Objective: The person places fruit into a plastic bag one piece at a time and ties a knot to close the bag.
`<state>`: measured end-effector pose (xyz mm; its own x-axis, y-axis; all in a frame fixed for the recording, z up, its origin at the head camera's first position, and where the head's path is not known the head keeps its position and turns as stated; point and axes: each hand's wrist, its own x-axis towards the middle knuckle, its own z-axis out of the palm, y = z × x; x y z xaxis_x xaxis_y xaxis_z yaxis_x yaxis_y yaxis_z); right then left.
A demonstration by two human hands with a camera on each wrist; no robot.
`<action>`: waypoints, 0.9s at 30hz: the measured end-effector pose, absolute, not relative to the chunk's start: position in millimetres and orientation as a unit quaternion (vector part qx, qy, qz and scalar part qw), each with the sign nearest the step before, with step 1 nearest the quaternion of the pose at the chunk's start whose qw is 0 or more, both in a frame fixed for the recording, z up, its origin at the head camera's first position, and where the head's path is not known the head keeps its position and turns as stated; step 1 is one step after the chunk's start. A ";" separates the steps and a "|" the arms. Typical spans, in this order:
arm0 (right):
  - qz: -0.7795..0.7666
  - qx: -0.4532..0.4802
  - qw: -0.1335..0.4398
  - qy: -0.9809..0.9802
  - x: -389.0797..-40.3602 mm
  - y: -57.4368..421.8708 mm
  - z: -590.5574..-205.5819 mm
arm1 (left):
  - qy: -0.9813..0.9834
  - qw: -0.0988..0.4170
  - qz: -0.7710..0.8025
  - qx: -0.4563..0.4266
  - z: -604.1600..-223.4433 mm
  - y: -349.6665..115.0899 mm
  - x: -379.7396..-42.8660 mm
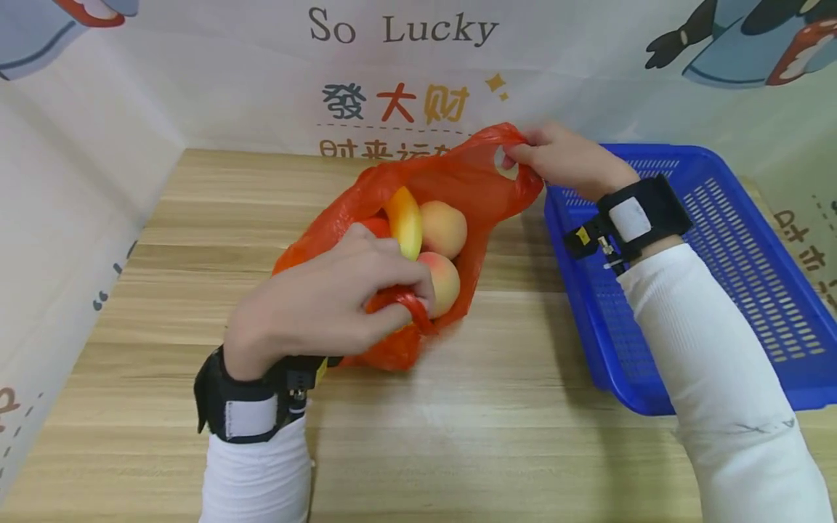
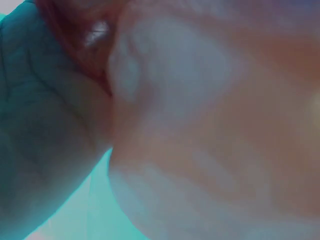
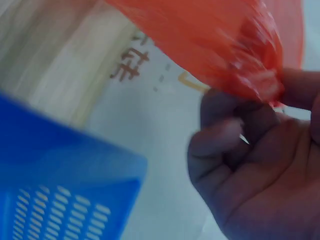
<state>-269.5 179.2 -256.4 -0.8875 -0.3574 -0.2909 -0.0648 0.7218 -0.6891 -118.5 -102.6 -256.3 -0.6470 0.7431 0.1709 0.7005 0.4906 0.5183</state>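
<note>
A red plastic bag [image 1: 327, 225] lies on the table with its mouth spread. Inside it show a yellow banana [image 1: 407, 221], a peach [image 1: 443, 229] and a second peach [image 1: 442, 282]; a red piece beside the banana is mostly covered by the hand. My left hand [image 1: 333, 294] grips the bag's near handle, thumb and fingers curled round the plastic. With the right hand [image 1: 565, 156] I pinch the far handle and pull it up to the right. The left wrist view is filled by the blurred bag [image 2: 210, 125] close up. In the right wrist view, bunched plastic [image 3: 260, 75] sits between thumb and fingers.
A blue perforated basket [image 1: 591, 341] stands at the right, under my right forearm. The wooden table [image 1: 497, 450] runs back to a printed white cloth [image 1: 248, 80] that hangs behind and along the sides.
</note>
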 end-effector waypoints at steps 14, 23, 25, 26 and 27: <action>-0.197 -0.158 0.255 0.933 -254.4 218.6 -194.9 | 0.794 -0.254 0.534 0.144 -251.3 -130.1 -123.5; -0.410 -0.332 0.190 0.828 -231.2 196.3 -186.8 | 0.801 -0.291 0.523 -0.007 -244.5 -135.3 -119.7; -0.490 -0.400 0.217 0.744 -232.5 195.0 -195.9 | 0.807 -0.288 0.513 -0.047 -243.0 -138.8 -118.4; -0.521 -0.426 0.232 0.702 -233.6 194.4 -201.6 | 0.809 -0.285 0.510 -0.062 -242.1 -141.0 -118.0; -0.542 -0.447 0.246 0.667 -234.3 193.4 -207.7 | 0.810 -0.278 0.512 -0.075 -241.2 -143.6 -117.5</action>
